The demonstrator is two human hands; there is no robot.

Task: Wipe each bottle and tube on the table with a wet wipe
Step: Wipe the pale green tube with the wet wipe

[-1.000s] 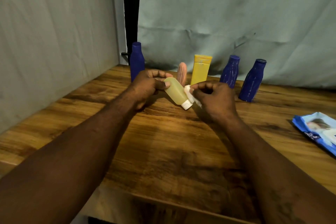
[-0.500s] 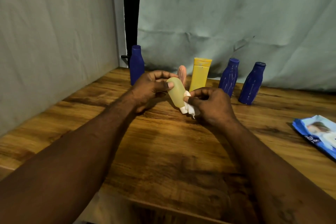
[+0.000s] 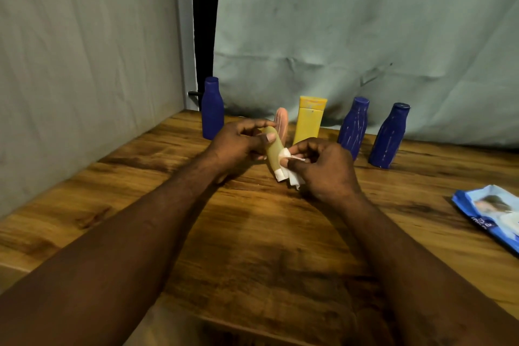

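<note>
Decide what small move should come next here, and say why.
Probably slide the wipe up the yellowish bottle. The right hand pinches the wipe against it near its white cap, and the left hand grips the other end, so the middle likely remains to be wiped.

Brown wood-grain table, dim light. Wrinkled grey-green cloth backdrop behind; pale grey panel wall on left; narrow dark gap between.
</note>
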